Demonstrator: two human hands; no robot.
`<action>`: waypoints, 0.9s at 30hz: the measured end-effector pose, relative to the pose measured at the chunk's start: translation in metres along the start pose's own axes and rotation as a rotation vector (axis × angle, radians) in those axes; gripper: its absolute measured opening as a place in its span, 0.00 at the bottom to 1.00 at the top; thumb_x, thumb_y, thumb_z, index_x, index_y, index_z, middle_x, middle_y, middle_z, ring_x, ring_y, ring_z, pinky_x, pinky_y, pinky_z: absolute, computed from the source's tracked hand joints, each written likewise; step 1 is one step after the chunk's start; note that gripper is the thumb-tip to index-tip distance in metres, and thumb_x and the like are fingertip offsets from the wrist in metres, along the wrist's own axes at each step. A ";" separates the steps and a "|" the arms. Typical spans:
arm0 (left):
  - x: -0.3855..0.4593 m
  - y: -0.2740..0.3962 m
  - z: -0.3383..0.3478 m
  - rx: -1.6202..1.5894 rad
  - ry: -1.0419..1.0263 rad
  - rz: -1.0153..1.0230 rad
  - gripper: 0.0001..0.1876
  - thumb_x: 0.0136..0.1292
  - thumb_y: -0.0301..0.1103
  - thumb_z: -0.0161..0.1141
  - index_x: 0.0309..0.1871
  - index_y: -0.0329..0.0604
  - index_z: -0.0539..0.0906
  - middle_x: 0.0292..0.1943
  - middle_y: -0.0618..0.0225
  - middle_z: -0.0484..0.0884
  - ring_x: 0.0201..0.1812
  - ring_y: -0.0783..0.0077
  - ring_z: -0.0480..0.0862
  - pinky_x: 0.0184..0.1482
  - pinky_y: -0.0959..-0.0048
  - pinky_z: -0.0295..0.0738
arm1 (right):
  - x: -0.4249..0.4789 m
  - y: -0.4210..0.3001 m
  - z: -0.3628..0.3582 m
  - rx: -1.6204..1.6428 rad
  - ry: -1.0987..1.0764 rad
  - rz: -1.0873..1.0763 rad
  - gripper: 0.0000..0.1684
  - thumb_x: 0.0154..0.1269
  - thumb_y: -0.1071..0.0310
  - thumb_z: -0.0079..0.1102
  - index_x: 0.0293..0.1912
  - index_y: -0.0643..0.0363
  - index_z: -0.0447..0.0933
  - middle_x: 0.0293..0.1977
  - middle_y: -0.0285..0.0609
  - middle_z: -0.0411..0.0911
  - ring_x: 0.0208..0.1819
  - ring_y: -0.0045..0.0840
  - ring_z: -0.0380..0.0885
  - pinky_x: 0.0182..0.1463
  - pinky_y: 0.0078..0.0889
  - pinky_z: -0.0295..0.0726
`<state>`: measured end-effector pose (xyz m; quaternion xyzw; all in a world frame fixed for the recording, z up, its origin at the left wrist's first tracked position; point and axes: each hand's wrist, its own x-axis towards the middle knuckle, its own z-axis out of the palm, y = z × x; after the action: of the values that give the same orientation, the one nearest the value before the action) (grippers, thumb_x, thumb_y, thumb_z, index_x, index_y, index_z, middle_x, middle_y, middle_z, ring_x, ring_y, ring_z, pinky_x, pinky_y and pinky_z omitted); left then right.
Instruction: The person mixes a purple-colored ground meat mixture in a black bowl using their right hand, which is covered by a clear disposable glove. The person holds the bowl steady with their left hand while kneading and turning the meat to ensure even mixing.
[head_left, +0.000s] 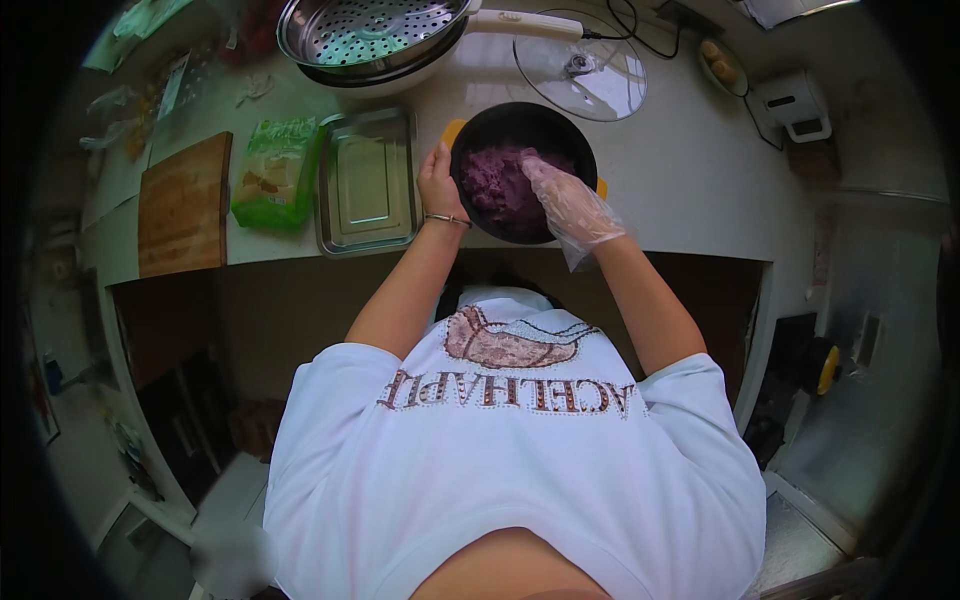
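Observation:
A black round pot (525, 116) with yellow handles holds a crumbly purple mash (499, 184). My left hand (441, 184), bare and with a bracelet at the wrist, grips the pot's left side near its handle. Inside the pot, my right hand (566, 195) wears a clear plastic glove and presses on the mash; its fingertips are partly hidden, so I cannot tell whether they close on any of it. Left of the pot lies a rectangular metal tray (367, 180).
A green and clear food package (276, 176) and a wooden cutting board (184, 206) lie further left. Behind the pot are a perforated steamer insert (375, 30) on a long-handled pan and a glass lid (611, 75). An oval dish (724, 67) stands at the back right, beside a white appliance (793, 105).

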<state>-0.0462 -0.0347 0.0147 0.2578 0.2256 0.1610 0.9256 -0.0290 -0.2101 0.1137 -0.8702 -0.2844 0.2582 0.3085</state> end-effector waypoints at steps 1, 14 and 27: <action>-0.001 -0.001 -0.002 -0.006 -0.002 -0.008 0.12 0.67 0.36 0.48 0.42 0.36 0.76 0.37 0.65 0.79 0.38 0.73 0.78 0.43 0.75 0.74 | -0.008 -0.001 -0.001 0.085 0.052 0.132 0.32 0.68 0.48 0.30 0.63 0.60 0.56 0.64 0.48 0.55 0.65 0.35 0.54 0.67 0.28 0.50; 0.005 -0.011 -0.015 0.079 0.005 0.050 0.11 0.66 0.37 0.50 0.39 0.38 0.76 0.35 0.70 0.78 0.38 0.79 0.75 0.43 0.79 0.70 | 0.039 0.046 0.020 -0.071 -0.008 0.273 0.30 0.65 0.65 0.41 0.65 0.56 0.49 0.67 0.43 0.46 0.67 0.30 0.50 0.69 0.29 0.47; 0.005 -0.014 -0.017 0.068 0.044 0.085 0.11 0.66 0.36 0.51 0.40 0.37 0.76 0.35 0.69 0.78 0.37 0.78 0.76 0.43 0.78 0.72 | 0.003 -0.007 0.041 -0.354 -0.121 -0.013 0.33 0.68 0.50 0.30 0.59 0.70 0.58 0.59 0.61 0.57 0.63 0.48 0.55 0.66 0.40 0.53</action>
<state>-0.0482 -0.0371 -0.0080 0.2946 0.2402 0.1982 0.9035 -0.0547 -0.1877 0.0897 -0.8919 -0.3491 0.2538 0.1346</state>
